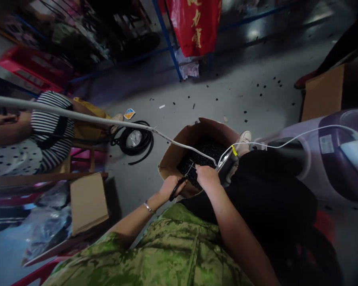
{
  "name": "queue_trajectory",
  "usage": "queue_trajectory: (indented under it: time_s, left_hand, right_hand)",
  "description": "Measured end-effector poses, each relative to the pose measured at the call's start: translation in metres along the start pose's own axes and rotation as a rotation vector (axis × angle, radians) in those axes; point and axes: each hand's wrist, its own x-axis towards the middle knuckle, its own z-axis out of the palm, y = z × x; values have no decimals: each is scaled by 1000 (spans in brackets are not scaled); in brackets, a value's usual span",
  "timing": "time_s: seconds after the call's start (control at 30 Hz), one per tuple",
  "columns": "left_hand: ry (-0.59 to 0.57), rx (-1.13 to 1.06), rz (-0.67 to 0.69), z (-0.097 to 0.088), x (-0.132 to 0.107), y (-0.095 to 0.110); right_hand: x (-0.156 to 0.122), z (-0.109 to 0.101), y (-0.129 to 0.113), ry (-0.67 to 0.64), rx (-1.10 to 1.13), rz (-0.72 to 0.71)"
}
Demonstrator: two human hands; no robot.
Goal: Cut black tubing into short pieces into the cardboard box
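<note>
My left hand (168, 186) is closed around the black handles of a pair of scissors (177, 188), whose metal blades point up and to the right. My right hand (208, 177) is closed in a pinch just right of the blades; what it pinches is too small and dark to make out. Both hands are over the near side of an open cardboard box (170, 155) on the floor. Many small black pieces (207, 152) lie inside the box.
A white cable (98, 118) crosses above the box. Coiled black hose (137, 139) lies left of it, and black bits are scattered on the floor (226, 85). Another person in striped clothing (52, 123) sits at left. A purple-and-white machine (313, 147) stands at right.
</note>
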Motion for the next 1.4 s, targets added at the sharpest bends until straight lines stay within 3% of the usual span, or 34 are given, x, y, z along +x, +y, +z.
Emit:
queue_trajectory:
  time_s: [0.3,0.77,1.13,1.4]
  left_hand:
    - [-48,36,150,-9,15,-15]
    - [4,216,-36,-10,2,0]
    - [-16,-5,-70,5,7,-5]
    - [-239,-218,38,-6,13,-21]
  right_hand:
    - [-6,0,-5,19,-12,-128]
    - [-11,-8,-9,18,-19,-103]
    - [-5,-7,-8,-24,16,-17]
    - [-4,-4,-11,-59,-48,-101]
